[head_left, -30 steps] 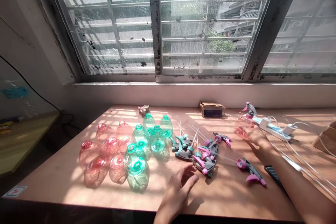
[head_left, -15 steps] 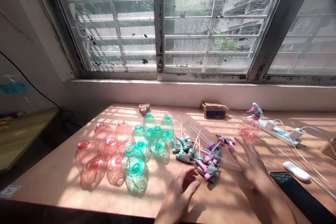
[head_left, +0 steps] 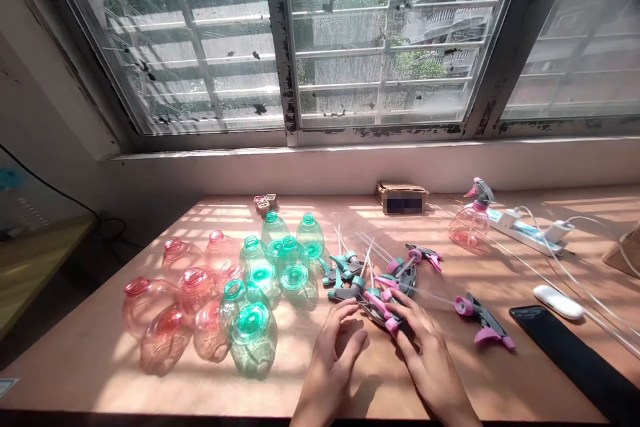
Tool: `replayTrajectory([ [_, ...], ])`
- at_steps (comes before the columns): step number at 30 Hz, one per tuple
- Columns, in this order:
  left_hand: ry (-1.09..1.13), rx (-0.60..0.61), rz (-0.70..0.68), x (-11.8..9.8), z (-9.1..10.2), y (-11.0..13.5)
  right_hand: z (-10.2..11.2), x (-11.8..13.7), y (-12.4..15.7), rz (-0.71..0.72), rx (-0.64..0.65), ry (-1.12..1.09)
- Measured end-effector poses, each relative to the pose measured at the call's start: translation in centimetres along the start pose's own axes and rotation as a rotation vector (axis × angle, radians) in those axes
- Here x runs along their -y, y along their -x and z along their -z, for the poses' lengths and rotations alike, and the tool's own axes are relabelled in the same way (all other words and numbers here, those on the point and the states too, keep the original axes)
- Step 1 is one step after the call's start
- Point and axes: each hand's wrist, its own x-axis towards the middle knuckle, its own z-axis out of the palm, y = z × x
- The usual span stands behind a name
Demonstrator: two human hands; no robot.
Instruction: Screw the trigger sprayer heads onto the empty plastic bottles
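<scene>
While left fingers curl empty, parted right fingers have reached sprayers, grip unclear

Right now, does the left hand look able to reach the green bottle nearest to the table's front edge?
Probably yes: the left hand looks empty, and only bare tabletop seems to lie between it and that green bottle.

Table, bottles, spray heads, power strip
</scene>
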Motion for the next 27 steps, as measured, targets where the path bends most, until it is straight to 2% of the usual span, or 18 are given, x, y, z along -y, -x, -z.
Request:
replayTrajectory([
  [3, -0.059, -0.149, -0.043, 0.0, 0.1, 0.1, 0.3, 0.1, 0.0, -0.084, -0.106, -0.135],
  [6, -0.112, -0.440, -0.101, -1.6, 0.3, 0.5, 0.4, -0.7, -0.1, -0.174, -0.215, -0.300],
  [7, -0.139, -0.563, -0.154, -2.4, 0.4, 0.8, 0.4, -1.1, -0.1, -0.202, -0.262, -0.353],
  [10, -0.217, -0.907, -0.467, -5.3, 1.5, 1.3, 0.4, -2.2, -0.1, -0.323, -0.421, -0.481],
  [13, -0.324, -1.128, -0.571, -6.6, 3.4, 1.4, 0.5, -2.8, 0.0, -0.466, -0.549, -0.506],
  [15, -0.342, -1.155, -0.522, -6.2, 4.8, 1.2, 0.8, -2.5, 0.1, -0.507, -0.600, -0.498],
  [20, -0.337, -1.093, -0.250, -3.6, 6.8, 0.5, 1.1, -1.2, -0.1, -0.518, -0.700, -0.520],
  [23, -0.323, -1.051, -0.212, -2.7, 6.9, 0.2, 1.1, -0.9, -0.3, -0.542, -0.752, -0.515],
  [27, -0.271, -0.991, -0.192, -2.3, 6.1, 0.0, 1.0, -1.0, -0.6, -0.556, -0.800, -0.516],
])
